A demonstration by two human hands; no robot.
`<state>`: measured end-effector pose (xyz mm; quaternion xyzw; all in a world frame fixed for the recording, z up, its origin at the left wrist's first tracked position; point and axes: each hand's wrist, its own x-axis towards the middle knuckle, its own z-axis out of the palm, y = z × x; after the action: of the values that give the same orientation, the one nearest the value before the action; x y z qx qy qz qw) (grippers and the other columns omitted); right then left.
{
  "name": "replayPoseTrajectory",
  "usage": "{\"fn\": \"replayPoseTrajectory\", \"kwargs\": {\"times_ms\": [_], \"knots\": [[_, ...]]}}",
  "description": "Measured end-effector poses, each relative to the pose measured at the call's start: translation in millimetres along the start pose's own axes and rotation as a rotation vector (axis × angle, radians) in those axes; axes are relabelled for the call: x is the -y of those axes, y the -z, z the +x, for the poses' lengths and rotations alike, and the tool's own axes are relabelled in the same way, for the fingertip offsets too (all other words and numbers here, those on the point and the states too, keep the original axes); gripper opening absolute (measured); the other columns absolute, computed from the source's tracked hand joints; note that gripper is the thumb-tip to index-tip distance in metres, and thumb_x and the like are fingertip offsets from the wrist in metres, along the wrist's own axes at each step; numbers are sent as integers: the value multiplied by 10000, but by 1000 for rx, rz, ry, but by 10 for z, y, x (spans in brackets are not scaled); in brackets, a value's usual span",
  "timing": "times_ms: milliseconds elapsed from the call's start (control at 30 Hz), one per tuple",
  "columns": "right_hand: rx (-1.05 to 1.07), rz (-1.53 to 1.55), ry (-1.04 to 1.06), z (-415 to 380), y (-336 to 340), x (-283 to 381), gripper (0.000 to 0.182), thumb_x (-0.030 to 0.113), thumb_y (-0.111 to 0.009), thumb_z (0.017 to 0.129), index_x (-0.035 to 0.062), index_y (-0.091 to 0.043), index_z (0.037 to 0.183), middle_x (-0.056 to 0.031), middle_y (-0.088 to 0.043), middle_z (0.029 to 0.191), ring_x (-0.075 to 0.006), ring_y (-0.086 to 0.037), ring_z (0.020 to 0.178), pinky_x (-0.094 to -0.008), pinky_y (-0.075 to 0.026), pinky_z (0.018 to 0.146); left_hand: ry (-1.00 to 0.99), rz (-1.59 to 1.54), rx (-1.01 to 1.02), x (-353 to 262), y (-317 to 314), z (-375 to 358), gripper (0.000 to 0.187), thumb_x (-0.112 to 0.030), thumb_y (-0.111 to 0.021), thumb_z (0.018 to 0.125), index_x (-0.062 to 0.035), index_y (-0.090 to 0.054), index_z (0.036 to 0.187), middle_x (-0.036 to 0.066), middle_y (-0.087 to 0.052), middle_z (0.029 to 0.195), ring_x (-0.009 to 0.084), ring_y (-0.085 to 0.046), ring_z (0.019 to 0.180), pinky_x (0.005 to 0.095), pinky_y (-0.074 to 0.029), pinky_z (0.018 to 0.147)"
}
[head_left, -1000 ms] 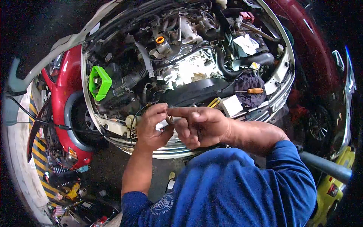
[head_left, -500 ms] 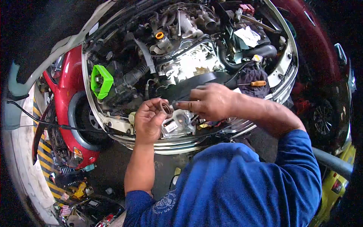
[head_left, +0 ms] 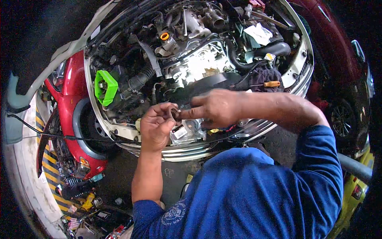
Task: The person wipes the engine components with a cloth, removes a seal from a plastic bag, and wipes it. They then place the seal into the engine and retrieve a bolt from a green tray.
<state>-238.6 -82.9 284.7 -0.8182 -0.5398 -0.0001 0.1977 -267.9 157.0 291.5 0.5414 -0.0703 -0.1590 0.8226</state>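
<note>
Left hand (head_left: 154,127) grasping brown ring (head_left: 174,114) between thumb and fingers, opening turned toward right hand (head_left: 219,107). Right hand: index finger out, tip at ring opening, other fingers curled; slightly blurred, can't tell if it grips anything or how far the fingertip goes in. Ring is up in the left hand, above the front of the white car.

Just below ring in view: clear plastic bag (head_left: 193,131) with white label (head_left: 180,133), at front edge of engine bay. Something yellow beside bag, partly under right hand, too covered to name.

Farther out: engine (head_left: 203,65) brightly lit, black hose (head_left: 137,81) to its left, orange ring (head_left: 164,36) above that. Green frame (head_left: 106,88) at left side of bay. Right side: screwdriver (head_left: 272,84), orange handle, lying on dark cloth (head_left: 267,73); white paper (head_left: 258,34) higher up, near thick black pipe (head_left: 274,49).

Around: red car (head_left: 75,135) at left, dark red car (head_left: 332,51) at right, yellow-green car (head_left: 355,193) lower right. Person wears blue shirt (head_left: 246,195).
</note>
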Motion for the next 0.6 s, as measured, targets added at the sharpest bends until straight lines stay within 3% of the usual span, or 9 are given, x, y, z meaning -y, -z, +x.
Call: {"fn": "replayPoseTrajectory", "kwargs": {"times_ms": [100,133,200,333,400,467,500,533,600], "knots": [[-64,1068,-90,-82,-136,226,741,184,-701,799,56,-336,1431,-91,-580,802,-171,-533,617,-338,-445,543,-216,252,67,53,0,-3,488,100,-668,672,-44,-559,1126,117,-602,1129,217,-633,963,345,-534,821],[-65,1070,-92,-84,-165,272,741,184,-701,799,56,-336,1431,-91,-580,802,-171,-533,617,-338,-445,543,-212,252,68,60,5,2,488,100,-668,672,-44,-559,1126,117,-602,1129,217,-633,963,345,-534,821],[-28,2119,-165,-80,-208,341,699,154,-682,758,16,-378,1372,-58,-576,735,-144,-542,639,-318,-428,536,-604,791,168,78,8,29,504,73,-700,645,-74,-556,1105,122,-593,1132,254,-626,993,361,-533,813],[-258,2713,-39,-8,-137,472,734,254,-716,806,-50,-338,1358,-48,-576,763,-124,-502,590,-244,-382,520,-883,1127,280,-35,-44,115,556,38,-741,612,-95,-534,1111,129,-591,1130,289,-632,985,374,-528,819],[-287,2744,-44,-17,-200,482,754,278,-710,824,-48,-322,1382,-54,-584,773,-134,-511,594,-250,-384,519,-900,1155,298,-22,-17,113,565,48,-736,611,-91,-526,1117,136,-587,1126,287,-627,995,369,-527,825],[-214,2393,-110,-58,-322,458,758,263,-711,825,-19,-323,1412,-49,-577,787,-129,-510,611,-269,-399,532,-753,1006,199,23,-18,68,546,72,-717,629,-73,-525,1119,145,-569,1152,281,-611,1017,373,-528,820],[-184,2035,-156,-78,-278,439,714,224,-686,846,2,-332,1425,-35,-561,767,-131,-511,614,-286,-418,541,-675,746,171,90,-21,60,537,105,-686,648,-44,-518,1137,156,-559,1179,257,-606,1024,354,-533,829],[-266,1374,-143,-64,-285,417,655,192,-651,863,19,-354,1421,-46,-540,765,-133,-508,614,-283,-431,548,-676,745,170,105,-9,30,537,105,-686,648,-44,-518,1137,156,-559,1179,257,-606,1024,354,-533,829],[-62,981,-258,-141,-127,364,677,140,-635,825,121,-359,1443,-59,-532,760,-177,-558,675,-324,-458,567,-333,296,107,122,-24,-49,532,139,-654,664,-21,-515,1151,155,-548,1197,236,-603,1030,337,-536,843]]}}
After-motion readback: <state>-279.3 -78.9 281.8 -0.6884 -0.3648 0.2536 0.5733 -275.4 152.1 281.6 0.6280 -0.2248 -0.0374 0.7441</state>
